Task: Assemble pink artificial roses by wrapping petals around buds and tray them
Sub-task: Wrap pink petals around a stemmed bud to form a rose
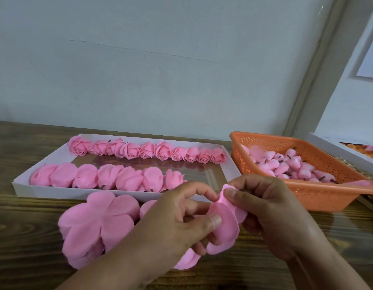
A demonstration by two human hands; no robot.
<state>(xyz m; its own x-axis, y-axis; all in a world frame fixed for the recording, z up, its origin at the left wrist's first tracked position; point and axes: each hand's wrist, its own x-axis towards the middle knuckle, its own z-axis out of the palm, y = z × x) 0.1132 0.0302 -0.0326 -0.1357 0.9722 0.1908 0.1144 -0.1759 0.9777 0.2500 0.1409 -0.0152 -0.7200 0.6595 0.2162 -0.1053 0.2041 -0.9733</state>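
Note:
My left hand point(177, 218) and my right hand point(271, 212) both hold one pink petal sheet point(225, 227) above the table's front. The left thumb presses on its lower lobe; the right thumb and fingers pinch its top edge. Whether a bud sits inside the sheet is hidden by my fingers. A stack of flat pink petal sheets point(97, 225) lies on the table left of my hands. Behind it, a white tray point(55, 193) holds a back row of finished roses point(147, 152) and a front row of wrapped roses point(106, 178). An orange basket point(328, 197) at the right holds several pink buds point(290, 166).
The wooden table point(24, 237) meets a pale wall at the back. A second white box point(336, 149) with orange and pink pieces sits behind the basket at the far right. The tray's right half shows bare floor point(204, 172).

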